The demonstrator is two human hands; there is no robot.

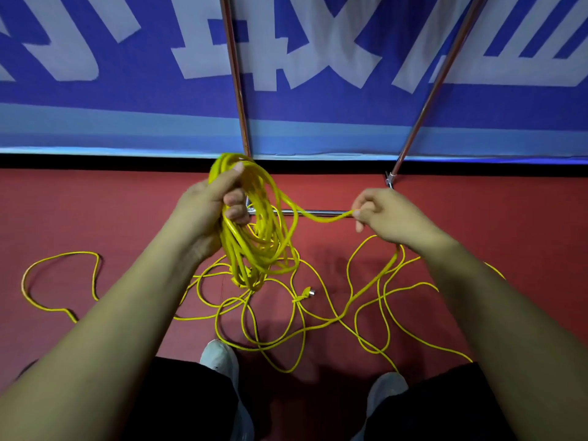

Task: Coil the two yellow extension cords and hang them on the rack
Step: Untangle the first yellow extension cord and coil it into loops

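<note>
My left hand (216, 202) grips a bundle of yellow cord loops (254, 237) that hangs down in front of me. One strand runs from the bundle to my right hand (385, 214), which pinches it between thumb and fingers. More loose yellow cord (318, 319) lies tangled on the red floor below, with a plug (307, 293) in the middle of it. A separate loop of yellow cord (60, 281) lies on the floor at the left. The metal rack (318, 212) stands just behind my hands, its two poles rising up.
A blue banner with large white characters (286, 58) covers the wall behind the rack. My two feet in pale shoes (219, 358) stand at the bottom among the cord. The red floor (95, 211) spreads to both sides.
</note>
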